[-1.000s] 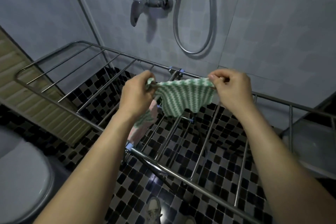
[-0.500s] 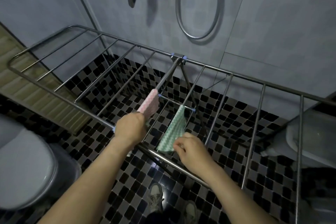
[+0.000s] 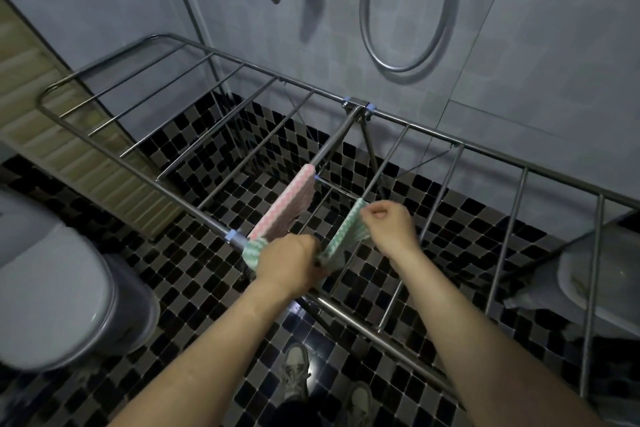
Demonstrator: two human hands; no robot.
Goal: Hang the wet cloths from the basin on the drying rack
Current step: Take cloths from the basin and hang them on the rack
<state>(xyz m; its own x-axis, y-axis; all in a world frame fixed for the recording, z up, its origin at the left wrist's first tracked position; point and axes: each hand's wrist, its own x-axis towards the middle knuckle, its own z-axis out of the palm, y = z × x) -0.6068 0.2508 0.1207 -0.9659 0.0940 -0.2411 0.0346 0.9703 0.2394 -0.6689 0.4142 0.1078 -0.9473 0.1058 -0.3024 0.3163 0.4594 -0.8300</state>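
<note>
Wet cloths first: the pink cloth (image 3: 285, 208) is already draped over the thick middle bar of the drying rack (image 3: 166, 163). The green cloth (image 3: 346, 236) is just to its right, lying along the next thin rod. The left hand (image 3: 289, 265) has its fingers curled round the near end of the green one, down by the front rail, and a bunched corner pokes out to the left right below the pink cloth. The right hand (image 3: 388, 225) is pinching the far top edge between thumb and fingers. If it were me, I'd pull the two ends gently apart along the rod so it lies flat. Then I'd un-bunch that left corner so it isn't crowding the pink one, and even up both sides so it won't slide off. At the far right there's what looks like the basin (image 3: 588, 281), but I can't see what's in it.
</note>
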